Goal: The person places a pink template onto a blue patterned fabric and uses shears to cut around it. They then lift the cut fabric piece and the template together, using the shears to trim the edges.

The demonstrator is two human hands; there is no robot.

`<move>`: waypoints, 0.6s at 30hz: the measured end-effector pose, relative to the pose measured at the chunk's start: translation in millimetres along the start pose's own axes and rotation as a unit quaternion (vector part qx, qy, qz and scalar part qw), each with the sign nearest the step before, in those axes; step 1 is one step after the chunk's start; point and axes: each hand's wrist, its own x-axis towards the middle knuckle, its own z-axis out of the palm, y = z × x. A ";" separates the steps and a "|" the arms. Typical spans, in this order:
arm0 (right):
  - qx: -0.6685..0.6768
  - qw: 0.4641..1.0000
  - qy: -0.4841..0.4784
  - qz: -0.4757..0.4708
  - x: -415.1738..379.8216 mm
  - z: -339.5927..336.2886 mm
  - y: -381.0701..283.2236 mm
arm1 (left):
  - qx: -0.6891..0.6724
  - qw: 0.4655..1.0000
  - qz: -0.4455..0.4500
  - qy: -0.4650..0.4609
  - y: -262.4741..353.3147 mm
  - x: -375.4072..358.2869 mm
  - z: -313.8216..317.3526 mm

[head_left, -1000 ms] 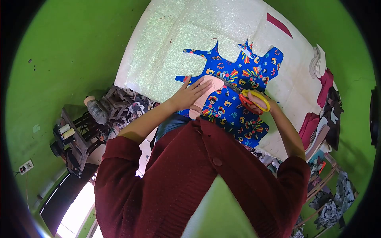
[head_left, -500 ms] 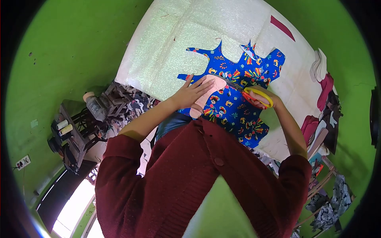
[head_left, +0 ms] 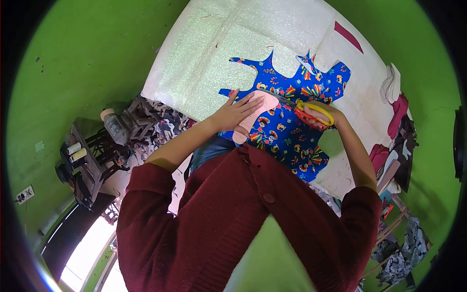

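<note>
My left hand [head_left: 235, 113] lies flat with fingers spread on a pink sole-shaped template [head_left: 258, 110], pressing it onto blue fabric [head_left: 283, 163] printed with colourful figures. The fabric has deep curved cut-outs along its edges. My right hand [head_left: 327, 112] grips scissors [head_left: 316, 116] with yellow and red handles. Their blades point left across the fabric, by the template's top end. Where the blade tips meet the fabric is too small to make out.
The fabric lies on a pale, shiny table cover [head_left: 194, 63]. A maroon strip [head_left: 348, 37] is at the far right, with white sole-shaped pieces [head_left: 390, 85] and maroon fabric [head_left: 398, 116] at the right edge. Left stands a rack with thread spools [head_left: 78, 155] beside a jar [head_left: 116, 128].
The scissors have shifted slightly up and left in my right hand, and their handles look farther apart. My left hand and the template stay put on the fabric.
</note>
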 end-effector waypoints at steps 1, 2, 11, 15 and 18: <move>-0.001 1.000 0.000 -0.001 1.4 -0.7 -1.6 | 0.000 1.000 0.000 0.000 -0.9 -0.1 -0.2; -0.008 1.000 0.005 0.005 2.5 -1.3 -3.5 | 0.001 1.000 -0.001 0.000 -1.4 -0.1 -0.3; -0.080 0.996 0.028 -0.023 -1.0 -0.6 -12.0 | -0.015 1.000 -0.004 -0.005 -1.6 -1.0 -1.2; -0.024 0.999 0.030 -0.003 1.8 -1.4 -11.8 | -0.019 1.000 0.002 0.001 -2.2 -0.9 -1.2; -0.039 0.998 0.021 0.039 7.8 -4.5 -19.2 | -0.024 1.000 0.004 0.006 -1.9 -0.5 -0.2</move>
